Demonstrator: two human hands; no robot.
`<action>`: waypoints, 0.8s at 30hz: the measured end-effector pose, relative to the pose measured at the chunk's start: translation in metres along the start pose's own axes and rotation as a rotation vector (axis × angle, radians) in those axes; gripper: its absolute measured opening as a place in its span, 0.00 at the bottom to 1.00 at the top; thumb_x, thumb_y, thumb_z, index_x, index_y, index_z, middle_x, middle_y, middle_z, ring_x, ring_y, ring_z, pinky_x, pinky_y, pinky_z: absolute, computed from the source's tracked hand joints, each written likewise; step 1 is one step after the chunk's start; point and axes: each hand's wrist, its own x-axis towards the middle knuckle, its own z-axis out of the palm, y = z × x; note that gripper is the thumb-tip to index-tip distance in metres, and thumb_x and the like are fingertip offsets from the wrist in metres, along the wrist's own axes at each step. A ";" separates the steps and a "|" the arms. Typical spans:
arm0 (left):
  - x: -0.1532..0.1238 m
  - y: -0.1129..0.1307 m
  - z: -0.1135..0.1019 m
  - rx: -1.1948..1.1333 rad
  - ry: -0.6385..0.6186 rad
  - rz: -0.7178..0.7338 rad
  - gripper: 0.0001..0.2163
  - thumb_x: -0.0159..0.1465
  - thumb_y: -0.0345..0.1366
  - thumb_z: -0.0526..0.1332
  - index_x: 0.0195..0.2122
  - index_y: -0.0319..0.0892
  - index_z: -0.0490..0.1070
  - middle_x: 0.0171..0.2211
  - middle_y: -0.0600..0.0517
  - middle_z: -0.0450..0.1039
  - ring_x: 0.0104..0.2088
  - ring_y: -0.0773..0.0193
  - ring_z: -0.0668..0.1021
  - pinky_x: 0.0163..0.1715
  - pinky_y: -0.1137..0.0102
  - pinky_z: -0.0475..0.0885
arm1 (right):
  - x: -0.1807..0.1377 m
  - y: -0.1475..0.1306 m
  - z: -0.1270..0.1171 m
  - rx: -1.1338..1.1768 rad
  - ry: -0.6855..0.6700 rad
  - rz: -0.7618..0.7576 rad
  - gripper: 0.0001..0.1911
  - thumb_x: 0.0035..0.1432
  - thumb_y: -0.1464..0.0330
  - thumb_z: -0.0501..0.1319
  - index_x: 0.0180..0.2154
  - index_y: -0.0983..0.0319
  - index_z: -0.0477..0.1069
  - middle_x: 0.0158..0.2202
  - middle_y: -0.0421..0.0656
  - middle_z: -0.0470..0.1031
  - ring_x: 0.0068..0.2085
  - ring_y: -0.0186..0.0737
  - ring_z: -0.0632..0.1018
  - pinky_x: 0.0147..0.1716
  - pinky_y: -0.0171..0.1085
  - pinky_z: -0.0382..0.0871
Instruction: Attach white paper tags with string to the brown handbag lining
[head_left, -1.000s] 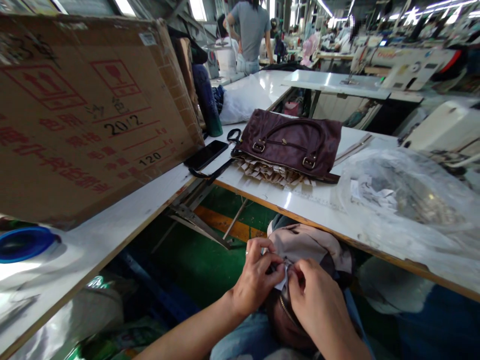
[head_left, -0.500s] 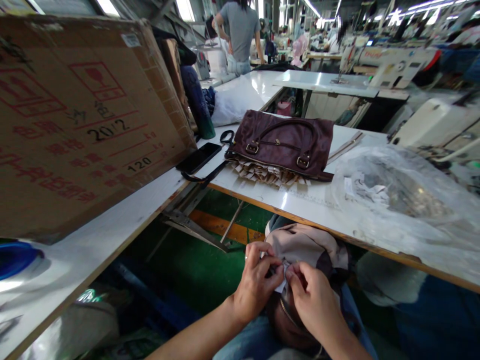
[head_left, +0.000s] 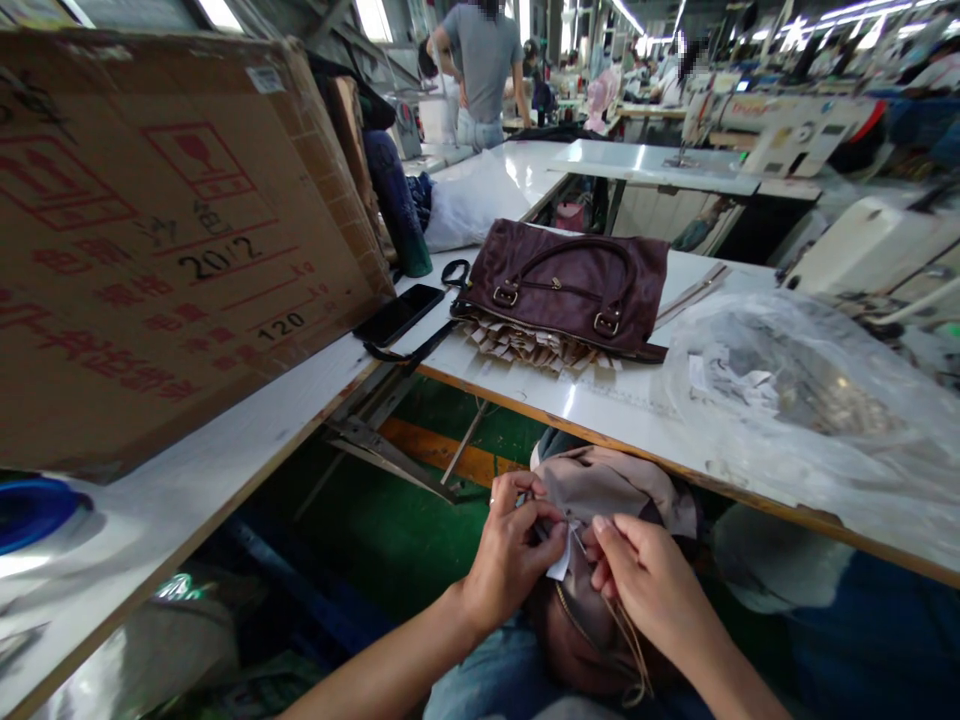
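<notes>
Two hands meet over a brown bag [head_left: 566,645] on the seated person's lap [head_left: 480,665].
The left hand [head_left: 517,545] curls inward, knuckles up, its grip pinching a white tag [head_left: 560,567] that pokes out just below the fingertips, against the bag's cloth above the zipper [head_left: 571,612]. The right hand [head_left: 649,575], angled in from the lower right, has thumb and fingers pressed together on a tan thread [head_left: 632,650], which trails beneath its palm, just beside the tag.

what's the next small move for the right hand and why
Perhaps the right hand should gently draw the thin tan cord taut: its strands hang slack below that hand, while the left hand pinches at the small white rectangular tag.
</notes>
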 end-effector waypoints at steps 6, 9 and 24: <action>-0.001 0.001 0.000 0.034 -0.009 0.014 0.06 0.56 0.25 0.63 0.32 0.42 0.73 0.40 0.49 0.62 0.44 0.58 0.68 0.46 0.60 0.67 | -0.002 -0.006 0.003 -0.210 0.020 -0.071 0.14 0.58 0.62 0.53 0.25 0.62 0.67 0.23 0.41 0.74 0.26 0.39 0.75 0.27 0.34 0.63; -0.003 0.000 -0.001 0.054 -0.009 0.032 0.06 0.56 0.25 0.62 0.33 0.42 0.72 0.40 0.49 0.62 0.44 0.58 0.68 0.46 0.60 0.67 | -0.003 -0.006 0.006 -0.282 0.014 -0.061 0.14 0.58 0.63 0.53 0.24 0.61 0.67 0.23 0.41 0.73 0.27 0.40 0.74 0.29 0.35 0.63; -0.003 -0.001 -0.003 -0.075 -0.078 0.026 0.05 0.58 0.26 0.61 0.34 0.42 0.73 0.40 0.47 0.63 0.43 0.59 0.69 0.44 0.62 0.68 | -0.003 0.004 0.020 -0.263 0.198 -0.165 0.13 0.62 0.63 0.50 0.31 0.61 0.68 0.29 0.44 0.74 0.33 0.41 0.76 0.32 0.36 0.64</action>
